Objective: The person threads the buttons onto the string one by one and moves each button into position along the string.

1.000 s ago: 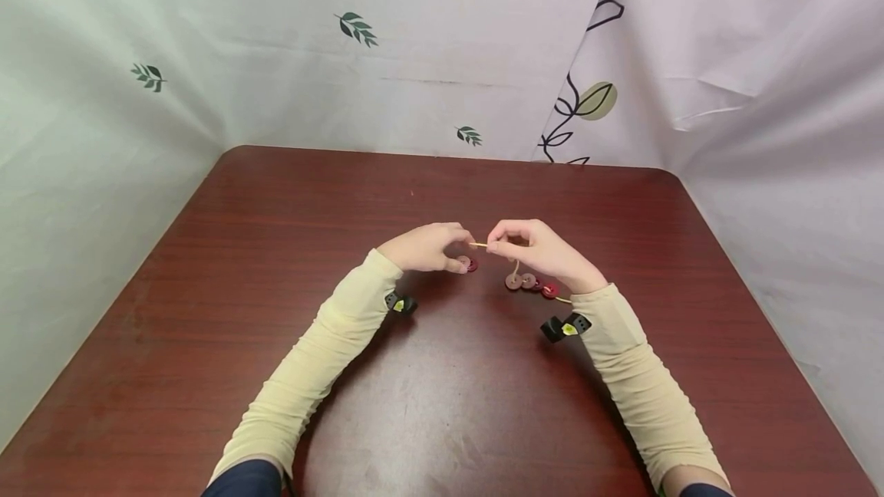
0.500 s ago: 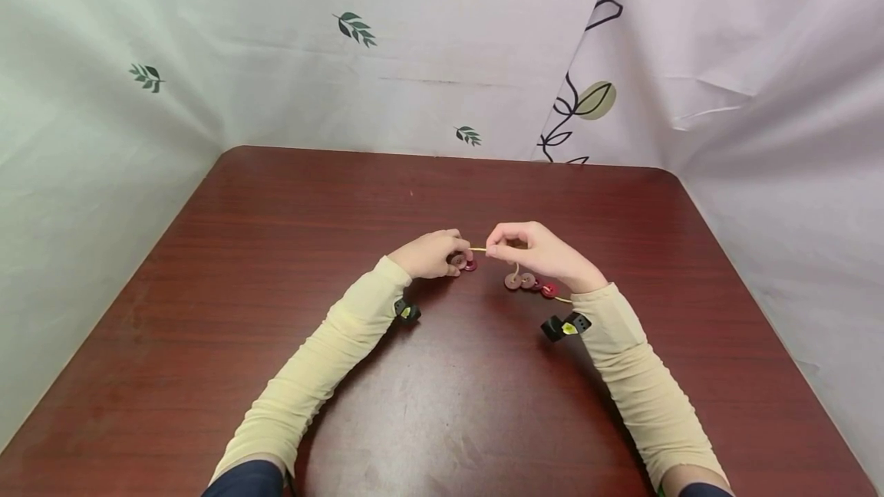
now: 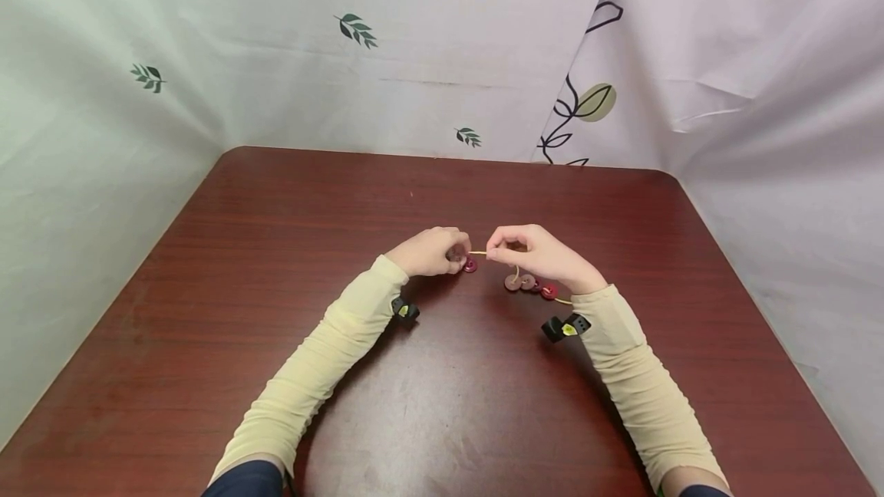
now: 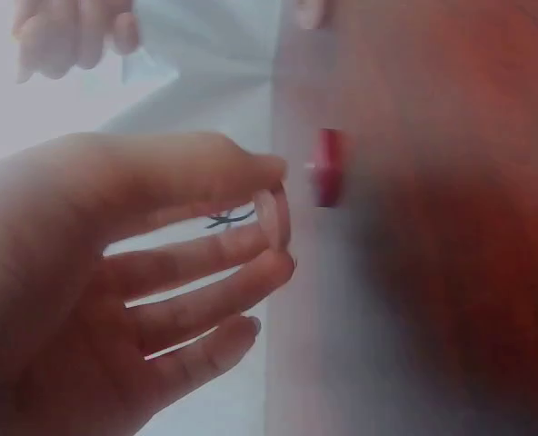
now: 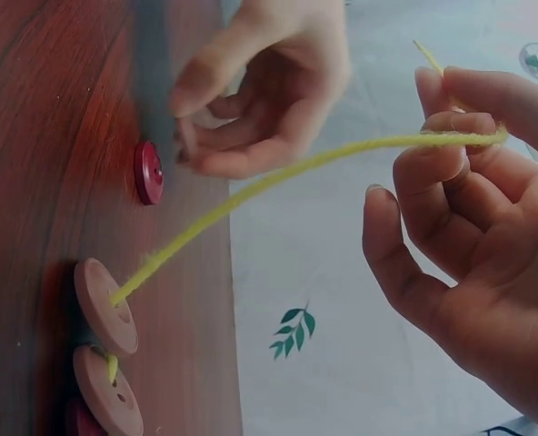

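My left hand (image 3: 427, 251) pinches a pinkish-brown button (image 4: 271, 219) between thumb and fingertips, just above the table. Below those fingers lies a loose dark red button (image 3: 470, 265), apart from the hand. To the right, my right hand (image 3: 542, 253) pinches a yellow yarn (image 5: 314, 162) near its end, and the tip (image 3: 478, 253) points toward the left hand. The yarn loops over a right finger and runs down through a pinkish-brown button (image 5: 105, 307). Another pinkish-brown button (image 5: 108, 392) and red ones, including a red button (image 3: 549, 291), follow on the strand.
A dark reddish-brown wooden table (image 3: 428, 374) lies under both arms. White cloth (image 3: 414, 83) with leaf prints hangs behind and beside it. Small black wrist cameras (image 3: 405, 311) sit below the sleeve cuffs.
My left hand has lowered to the buttons, taken the pinkish-brown one and raised it slightly off the table. The right hand stays nearly still, holding the yarn.
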`<state>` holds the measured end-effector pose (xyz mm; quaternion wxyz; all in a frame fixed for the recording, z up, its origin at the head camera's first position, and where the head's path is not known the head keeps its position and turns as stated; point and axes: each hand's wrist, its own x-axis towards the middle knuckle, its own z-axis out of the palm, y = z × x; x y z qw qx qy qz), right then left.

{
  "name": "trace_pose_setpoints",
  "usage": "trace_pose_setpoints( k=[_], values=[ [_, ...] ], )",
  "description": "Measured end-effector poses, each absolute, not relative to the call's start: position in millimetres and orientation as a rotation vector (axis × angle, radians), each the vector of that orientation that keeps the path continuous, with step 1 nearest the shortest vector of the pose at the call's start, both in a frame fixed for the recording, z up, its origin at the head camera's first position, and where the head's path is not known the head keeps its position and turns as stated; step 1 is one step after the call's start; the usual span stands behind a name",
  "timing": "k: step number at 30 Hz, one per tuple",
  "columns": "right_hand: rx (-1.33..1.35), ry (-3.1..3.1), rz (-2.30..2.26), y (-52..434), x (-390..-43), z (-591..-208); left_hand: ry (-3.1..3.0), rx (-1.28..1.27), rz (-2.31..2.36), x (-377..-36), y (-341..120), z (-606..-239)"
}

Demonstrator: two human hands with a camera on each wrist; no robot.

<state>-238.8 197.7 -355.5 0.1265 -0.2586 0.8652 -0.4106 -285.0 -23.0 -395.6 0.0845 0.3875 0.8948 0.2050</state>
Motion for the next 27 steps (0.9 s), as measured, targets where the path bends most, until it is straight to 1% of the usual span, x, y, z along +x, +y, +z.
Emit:
trace_pose_setpoints(
  k=[9,18,27],
  values=[
    [-0.743,2.518,-1.181,199.4,-239.8,-356.8,2.531,1.284,1.004,-286.7,-35.0,-375.1],
    [-0.732,2.535,-1.207,200.4,-239.8,-356.1,2.353,1.192,1.25,-287.4,-39.0,-367.3],
    [-0.739,2.546,-1.229,200.2,-240.9,-356.2,2.26,1.187,1.387,-284.1,-40.9,-363.6]
  ],
)
